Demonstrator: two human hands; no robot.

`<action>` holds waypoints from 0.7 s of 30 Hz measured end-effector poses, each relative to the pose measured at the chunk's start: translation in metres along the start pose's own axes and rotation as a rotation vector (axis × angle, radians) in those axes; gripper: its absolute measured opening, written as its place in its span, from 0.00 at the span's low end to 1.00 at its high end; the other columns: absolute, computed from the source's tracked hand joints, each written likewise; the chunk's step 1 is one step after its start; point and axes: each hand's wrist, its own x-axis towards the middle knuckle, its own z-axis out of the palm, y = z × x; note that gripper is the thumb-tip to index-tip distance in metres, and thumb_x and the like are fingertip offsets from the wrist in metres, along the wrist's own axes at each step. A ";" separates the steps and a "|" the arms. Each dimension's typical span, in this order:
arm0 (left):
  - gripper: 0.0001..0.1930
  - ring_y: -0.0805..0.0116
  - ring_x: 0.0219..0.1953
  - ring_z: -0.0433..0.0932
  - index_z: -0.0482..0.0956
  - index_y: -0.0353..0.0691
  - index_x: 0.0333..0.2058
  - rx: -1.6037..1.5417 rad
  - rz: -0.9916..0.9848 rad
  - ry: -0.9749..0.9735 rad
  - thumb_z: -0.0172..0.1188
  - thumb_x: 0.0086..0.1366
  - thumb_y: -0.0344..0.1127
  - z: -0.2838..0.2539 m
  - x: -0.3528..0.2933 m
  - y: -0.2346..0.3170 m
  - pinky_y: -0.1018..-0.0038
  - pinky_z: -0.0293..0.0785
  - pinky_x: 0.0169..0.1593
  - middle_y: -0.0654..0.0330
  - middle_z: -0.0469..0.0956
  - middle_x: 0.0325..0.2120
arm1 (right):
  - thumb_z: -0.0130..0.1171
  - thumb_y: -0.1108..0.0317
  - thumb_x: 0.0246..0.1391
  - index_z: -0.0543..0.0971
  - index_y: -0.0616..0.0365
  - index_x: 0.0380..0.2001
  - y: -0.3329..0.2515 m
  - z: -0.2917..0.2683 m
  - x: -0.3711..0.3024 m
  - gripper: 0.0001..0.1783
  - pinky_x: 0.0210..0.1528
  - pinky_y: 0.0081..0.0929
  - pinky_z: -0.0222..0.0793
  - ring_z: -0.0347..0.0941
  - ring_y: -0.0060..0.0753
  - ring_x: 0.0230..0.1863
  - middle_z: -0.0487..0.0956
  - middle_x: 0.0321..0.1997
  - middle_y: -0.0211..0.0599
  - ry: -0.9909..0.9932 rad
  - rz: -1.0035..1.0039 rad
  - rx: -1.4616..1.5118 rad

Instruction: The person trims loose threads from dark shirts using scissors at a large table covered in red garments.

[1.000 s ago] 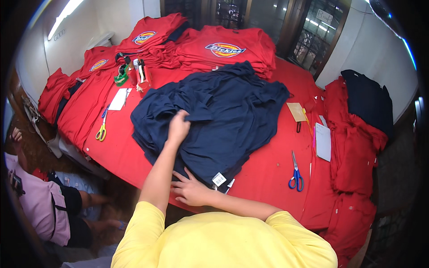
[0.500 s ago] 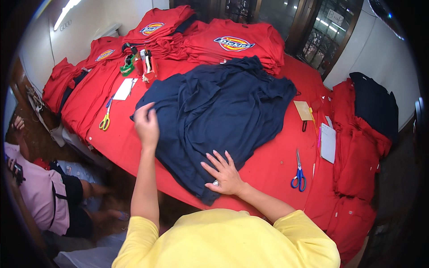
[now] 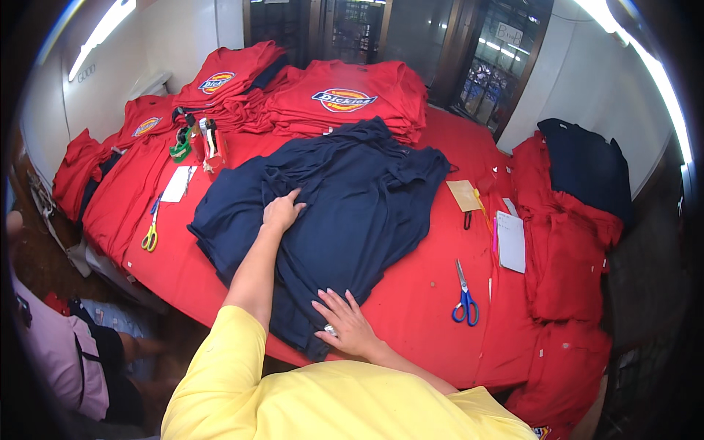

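A navy blue garment (image 3: 345,198) lies spread over the red-covered table (image 3: 418,315). My left hand (image 3: 281,213) rests flat on its left middle part, fingers pointing up and right. My right hand (image 3: 345,323) presses flat on the garment's near edge, fingers apart, beside a small white label. Neither hand grips anything. My yellow sleeves fill the bottom of the picture.
Stacks of red shirts (image 3: 345,99) sit at the back and a red pile with a dark garment (image 3: 579,191) at the right. Blue scissors (image 3: 463,297), yellow scissors (image 3: 151,231), papers (image 3: 511,240) and a tape dispenser (image 3: 209,143) lie about. A seated person (image 3: 59,352) is at lower left.
My left hand slid from the garment's left edge to its middle. My right hand shifted slightly along the near edge. The garment now lies flatter.
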 end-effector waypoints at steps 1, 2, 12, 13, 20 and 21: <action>0.22 0.48 0.45 0.78 0.77 0.46 0.51 -0.042 -0.002 -0.022 0.59 0.61 0.48 -0.005 0.005 -0.012 0.61 0.73 0.52 0.50 0.80 0.41 | 0.55 0.48 0.55 0.59 0.50 0.66 -0.002 0.000 0.002 0.38 0.72 0.52 0.37 0.45 0.41 0.73 0.52 0.73 0.39 -0.002 -0.005 0.005; 0.18 0.46 0.42 0.78 0.80 0.41 0.45 -0.225 0.059 0.160 0.59 0.61 0.46 0.001 0.014 -0.039 0.60 0.73 0.50 0.48 0.81 0.37 | 0.55 0.48 0.55 0.59 0.50 0.66 -0.005 0.000 0.004 0.38 0.72 0.52 0.37 0.46 0.41 0.73 0.53 0.73 0.39 0.002 -0.018 0.014; 0.18 0.59 0.52 0.73 0.70 0.31 0.53 -1.453 -0.576 0.813 0.49 0.68 0.33 -0.074 -0.072 -0.216 0.62 0.71 0.55 0.45 0.73 0.49 | 0.54 0.59 0.58 0.65 0.62 0.61 0.036 -0.011 -0.008 0.31 0.72 0.46 0.38 0.55 0.47 0.70 0.62 0.67 0.49 0.350 0.136 0.482; 0.19 0.58 0.56 0.71 0.68 0.30 0.55 -1.353 -0.610 0.911 0.49 0.68 0.33 -0.070 -0.095 -0.215 0.61 0.68 0.59 0.44 0.71 0.52 | 0.51 0.63 0.60 0.63 0.63 0.63 0.057 -0.018 -0.010 0.30 0.72 0.42 0.38 0.56 0.48 0.70 0.62 0.67 0.50 0.451 0.244 0.451; 0.25 0.52 0.69 0.52 0.61 0.38 0.62 0.397 -0.285 0.114 0.46 0.68 0.37 -0.026 -0.207 -0.162 0.55 0.47 0.69 0.52 0.55 0.66 | 0.43 0.60 0.62 0.64 0.68 0.61 0.177 -0.060 -0.008 0.29 0.71 0.51 0.41 0.48 0.53 0.72 0.58 0.69 0.53 0.148 0.743 -0.582; 0.25 0.52 0.69 0.51 0.61 0.38 0.62 0.390 -0.288 0.126 0.46 0.67 0.37 -0.025 -0.212 -0.156 0.55 0.47 0.69 0.53 0.55 0.66 | 0.44 0.59 0.62 0.65 0.68 0.60 0.164 -0.056 0.001 0.29 0.71 0.51 0.41 0.49 0.55 0.71 0.59 0.68 0.54 0.020 0.708 -0.686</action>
